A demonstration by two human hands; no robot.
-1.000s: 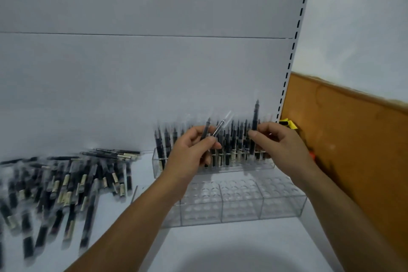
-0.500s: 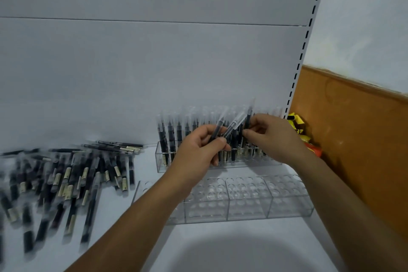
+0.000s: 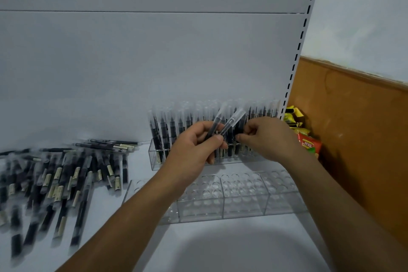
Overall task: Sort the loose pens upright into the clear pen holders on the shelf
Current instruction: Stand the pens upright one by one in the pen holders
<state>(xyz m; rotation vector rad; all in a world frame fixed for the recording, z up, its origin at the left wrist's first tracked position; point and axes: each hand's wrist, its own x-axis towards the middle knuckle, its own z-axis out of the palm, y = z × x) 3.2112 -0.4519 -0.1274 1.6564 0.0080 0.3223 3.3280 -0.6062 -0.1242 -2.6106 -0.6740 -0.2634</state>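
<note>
My left hand [image 3: 196, 152] clamps two spare pens [image 3: 229, 122], tilted as a ready reserve, while my right hand [image 3: 267, 139] pinches a third pen [image 3: 238, 127] standing in the rear holder [image 3: 155, 158] (presumably seating it upright).

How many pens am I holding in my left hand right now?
2. Both jut from the left hand, tilted right: the left pen and, beside it, the right pen. The fist may hide more.

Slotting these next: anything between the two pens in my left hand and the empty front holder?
Nothing visible does. The front holder has open holes below the left hand and its two pens; your left forearm crosses its left part.
</note>
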